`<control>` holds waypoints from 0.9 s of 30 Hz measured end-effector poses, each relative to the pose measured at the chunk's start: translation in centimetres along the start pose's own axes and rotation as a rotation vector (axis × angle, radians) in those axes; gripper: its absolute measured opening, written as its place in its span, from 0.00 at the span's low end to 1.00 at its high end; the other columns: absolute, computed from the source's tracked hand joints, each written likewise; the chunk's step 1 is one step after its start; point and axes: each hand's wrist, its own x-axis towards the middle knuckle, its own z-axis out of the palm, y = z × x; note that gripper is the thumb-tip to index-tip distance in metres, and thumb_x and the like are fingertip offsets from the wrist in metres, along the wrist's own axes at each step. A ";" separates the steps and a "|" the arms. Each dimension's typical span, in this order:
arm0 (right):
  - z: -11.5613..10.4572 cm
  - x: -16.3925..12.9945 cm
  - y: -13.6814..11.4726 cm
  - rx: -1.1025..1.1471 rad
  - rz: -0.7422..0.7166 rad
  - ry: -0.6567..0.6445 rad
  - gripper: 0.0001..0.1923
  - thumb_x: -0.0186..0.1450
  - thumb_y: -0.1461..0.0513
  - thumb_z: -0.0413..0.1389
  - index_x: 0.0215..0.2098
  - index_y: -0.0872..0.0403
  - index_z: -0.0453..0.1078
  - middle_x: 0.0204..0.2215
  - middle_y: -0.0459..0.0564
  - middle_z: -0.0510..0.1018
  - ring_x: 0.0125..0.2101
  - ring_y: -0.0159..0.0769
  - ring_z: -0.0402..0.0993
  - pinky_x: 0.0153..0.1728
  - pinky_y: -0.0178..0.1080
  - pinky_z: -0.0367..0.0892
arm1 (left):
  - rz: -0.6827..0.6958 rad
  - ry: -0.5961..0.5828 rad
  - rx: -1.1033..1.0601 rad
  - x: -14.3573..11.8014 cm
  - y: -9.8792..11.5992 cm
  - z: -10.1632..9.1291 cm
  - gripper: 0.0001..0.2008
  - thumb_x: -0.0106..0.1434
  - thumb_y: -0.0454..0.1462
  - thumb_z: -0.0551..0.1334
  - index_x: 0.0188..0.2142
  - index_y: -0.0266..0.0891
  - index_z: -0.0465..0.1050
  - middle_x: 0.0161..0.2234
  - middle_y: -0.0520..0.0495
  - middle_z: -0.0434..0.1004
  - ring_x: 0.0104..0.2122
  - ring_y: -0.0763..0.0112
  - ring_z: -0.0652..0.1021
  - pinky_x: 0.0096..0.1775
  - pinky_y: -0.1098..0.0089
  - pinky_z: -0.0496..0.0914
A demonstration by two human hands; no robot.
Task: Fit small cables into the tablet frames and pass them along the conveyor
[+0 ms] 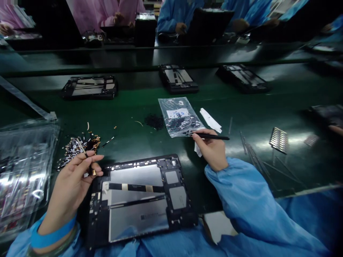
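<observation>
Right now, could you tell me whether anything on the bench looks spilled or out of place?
Yes: a small heap of dark bits lies loose on the green mat, just left of the clear bag rather than inside it.

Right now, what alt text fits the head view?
A left hand pinches a small flex part above an opened tablet frame, while the right hand holds black tweezers by a bag of screws on a green bench.

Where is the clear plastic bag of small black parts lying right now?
The plastic bag lies mid-table on the green mat, just beyond the right hand, beside a white strip.
</observation>
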 end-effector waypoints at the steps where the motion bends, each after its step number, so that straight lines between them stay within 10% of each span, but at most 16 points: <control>1: 0.0 0.0 0.0 -0.004 0.003 -0.003 0.14 0.57 0.50 0.60 0.34 0.51 0.70 0.32 0.49 0.77 0.32 0.39 0.75 0.34 0.42 0.72 | 0.001 0.000 0.002 0.0 0.0 0.0 0.12 0.46 0.35 0.70 0.33 0.40 0.76 0.32 0.50 0.78 0.23 0.77 0.72 0.25 0.80 0.74; 27: -0.1 0.0 -0.2 -0.043 0.022 -0.029 0.16 0.56 0.49 0.60 0.33 0.51 0.71 0.30 0.49 0.77 0.29 0.38 0.75 0.33 0.43 0.72 | 0.014 0.019 -0.015 -0.1 -0.3 -0.4 0.11 0.48 0.35 0.70 0.33 0.40 0.75 0.32 0.50 0.78 0.23 0.76 0.72 0.26 0.79 0.74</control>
